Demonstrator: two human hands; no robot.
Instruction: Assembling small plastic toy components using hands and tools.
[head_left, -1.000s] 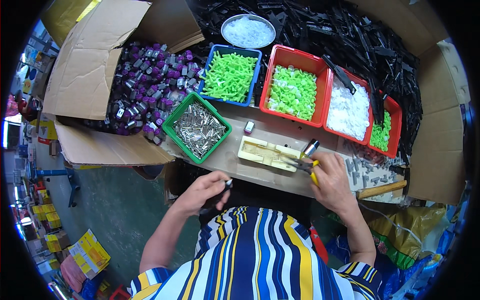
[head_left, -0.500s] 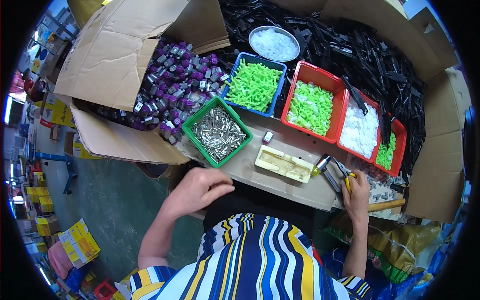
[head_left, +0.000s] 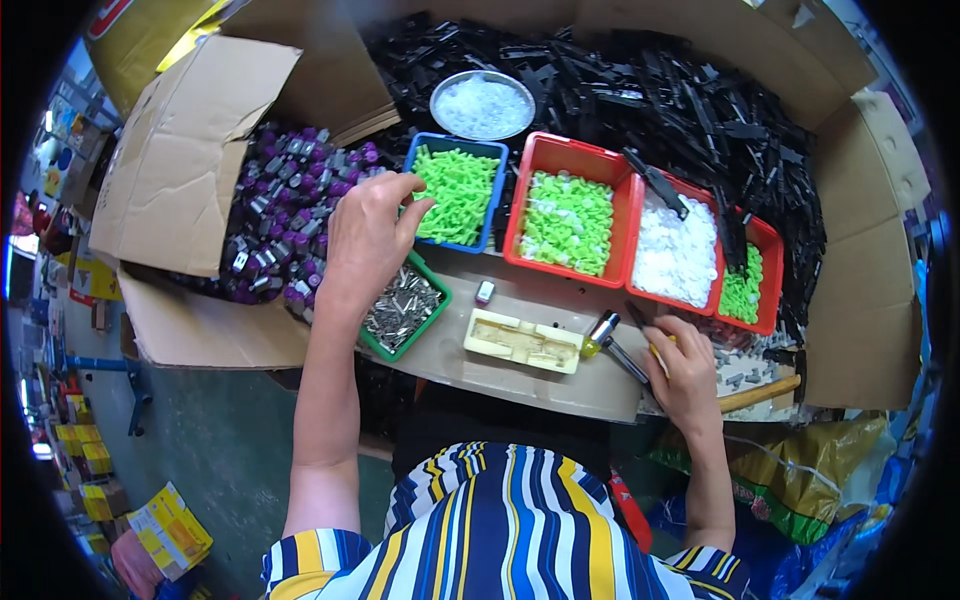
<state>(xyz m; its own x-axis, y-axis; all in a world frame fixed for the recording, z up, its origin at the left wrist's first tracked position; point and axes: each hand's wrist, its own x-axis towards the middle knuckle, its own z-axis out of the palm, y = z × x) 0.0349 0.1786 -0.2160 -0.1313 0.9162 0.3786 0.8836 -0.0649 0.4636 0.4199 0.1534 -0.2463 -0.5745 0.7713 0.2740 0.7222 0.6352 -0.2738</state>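
Note:
My left hand [head_left: 368, 235] reaches over the left edge of the blue bin [head_left: 497, 205], which is full of bright green stick-like plastic parts [head_left: 455, 195]. Its fingers are bent, with thumb and fingertips a little apart and nothing visible between them. Beneath that wrist, partly hidden, sits a green bin [head_left: 432, 322] of small silver metal pins [head_left: 403, 308]. My right hand [head_left: 688, 372] grips yellow-handled pliers [head_left: 660, 346] near the table's right front, their dark jaws pointing away. Left of it lie a silver cylinder with a yellow-green end [head_left: 602, 332] and a dark metal bar [head_left: 627, 362].
A cream moulded block [head_left: 522, 342] and a small purple-grey piece [head_left: 485, 292] lie mid-table. Red bins [head_left: 515, 225] hold green and white parts. Behind are a round dish [head_left: 483, 105] and heaped black parts [head_left: 640, 90]. Purple-grey pieces [head_left: 285, 195] fill the left carton [head_left: 190, 165].
My left hand has moved forward from the table's front edge to the blue bin. My right hand still holds the pliers, now turned with less handle showing. The view has shifted.

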